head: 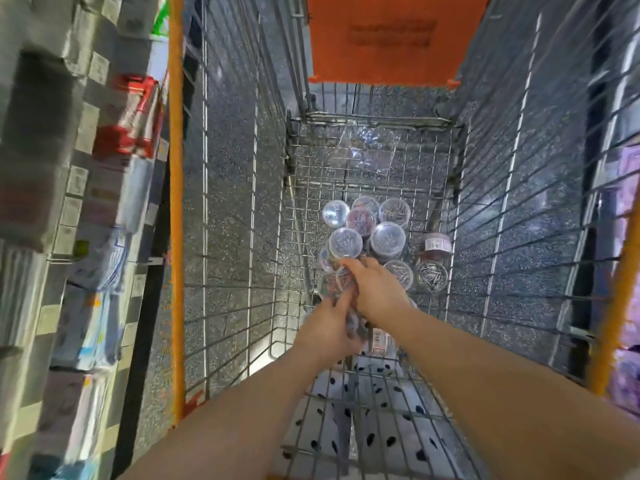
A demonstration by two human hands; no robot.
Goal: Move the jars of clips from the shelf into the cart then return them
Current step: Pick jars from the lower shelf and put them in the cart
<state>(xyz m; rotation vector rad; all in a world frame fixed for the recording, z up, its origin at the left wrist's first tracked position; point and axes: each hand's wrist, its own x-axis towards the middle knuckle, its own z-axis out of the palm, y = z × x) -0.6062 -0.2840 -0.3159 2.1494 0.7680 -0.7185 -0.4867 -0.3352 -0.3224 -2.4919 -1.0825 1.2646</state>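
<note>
Reaching into the cart (176,237), the left hand (329,329) is seen curled round a blurred jar (354,323); fingers of the right hand (375,289) are hidden over the jars of clips (388,237) on the cart's floor, so its grip cannot be told.
</note>
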